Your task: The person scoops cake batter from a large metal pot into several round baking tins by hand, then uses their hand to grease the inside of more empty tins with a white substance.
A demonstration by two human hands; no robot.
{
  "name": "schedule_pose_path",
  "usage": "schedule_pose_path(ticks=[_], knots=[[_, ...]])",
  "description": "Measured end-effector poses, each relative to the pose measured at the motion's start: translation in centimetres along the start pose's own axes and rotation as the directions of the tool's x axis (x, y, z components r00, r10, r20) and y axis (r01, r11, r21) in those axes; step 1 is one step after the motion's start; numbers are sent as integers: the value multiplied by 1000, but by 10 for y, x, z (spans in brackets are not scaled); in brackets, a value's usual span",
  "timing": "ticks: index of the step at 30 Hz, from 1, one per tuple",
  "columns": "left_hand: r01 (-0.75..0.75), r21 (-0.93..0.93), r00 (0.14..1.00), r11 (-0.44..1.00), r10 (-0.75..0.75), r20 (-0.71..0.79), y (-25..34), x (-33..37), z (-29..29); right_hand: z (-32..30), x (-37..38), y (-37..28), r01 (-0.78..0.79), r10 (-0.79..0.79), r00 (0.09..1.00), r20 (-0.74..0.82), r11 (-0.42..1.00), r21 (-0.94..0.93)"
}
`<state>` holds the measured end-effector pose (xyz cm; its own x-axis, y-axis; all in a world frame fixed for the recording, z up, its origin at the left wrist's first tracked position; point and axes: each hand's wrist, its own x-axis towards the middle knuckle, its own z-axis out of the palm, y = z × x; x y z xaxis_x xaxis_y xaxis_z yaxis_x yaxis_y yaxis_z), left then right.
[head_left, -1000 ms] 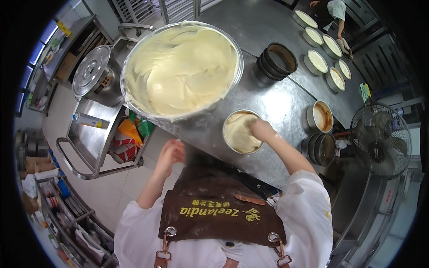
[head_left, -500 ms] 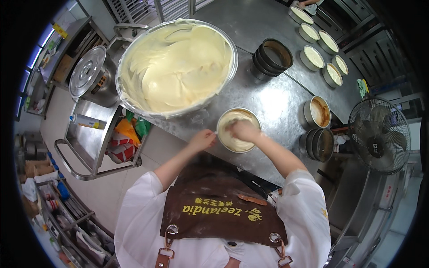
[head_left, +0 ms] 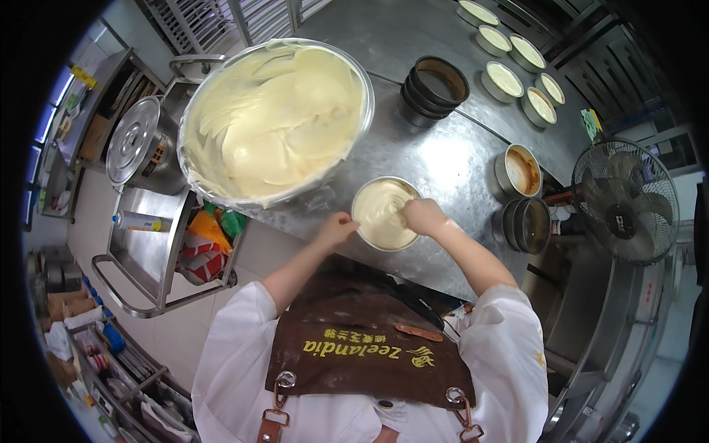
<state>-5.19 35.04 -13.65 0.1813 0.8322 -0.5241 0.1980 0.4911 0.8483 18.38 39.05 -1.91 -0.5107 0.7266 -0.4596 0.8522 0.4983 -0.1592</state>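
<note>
A round cake pan (head_left: 357,231) filled with pale cream batter (head_left: 378,209) stands near the front edge of the steel table. My left hand (head_left: 337,228) pinches its left rim between thumb and fingers. Over the pan's right side my right hand (head_left: 426,217) is closed, its fingertips down at the batter; whatever they may hold is hidden. Swirl marks run through the batter beside those fingers. Behind and to the left, a large metal bowl (head_left: 367,131) holds a mass of the same pale batter.
Stacked dark pans (head_left: 415,111) stand behind my pan. At the right are an empty-looking pan (head_left: 508,175), more stacked pans (head_left: 509,224) and a black fan (head_left: 625,201). Several filled pans (head_left: 503,81) sit far right. A lidded pot (head_left: 159,159) and steel cart (head_left: 140,255) are left.
My right hand has shifted from over the middle of the batter to the pan's right side. My left hand stays at the left rim. The whole view has shifted slightly.
</note>
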Motion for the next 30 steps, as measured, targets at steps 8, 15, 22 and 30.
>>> schedule_pose_path(ticks=[8, 15, 22, 30], knots=[[82, -215, 997, 973, -77, 31, 63, -6, 10, -86, -64, -1, 217, 25, 900, -435, 841, 496], [-123, -211, 978, 970, 155, 141, 106, -32, 3, -101, -97, -17, 378, 318, 698, -642, 598, 707], [-207, 239, 976, 949, 184, 113, 18, 8, -14, 16, -42, 10, 66, 261, 846, -464, 814, 578], [-27, 99, 979, 995, 6, 206, 6, 58, 22, 42, -28, 14, 416, 548, 827, 129, -750, 514]])
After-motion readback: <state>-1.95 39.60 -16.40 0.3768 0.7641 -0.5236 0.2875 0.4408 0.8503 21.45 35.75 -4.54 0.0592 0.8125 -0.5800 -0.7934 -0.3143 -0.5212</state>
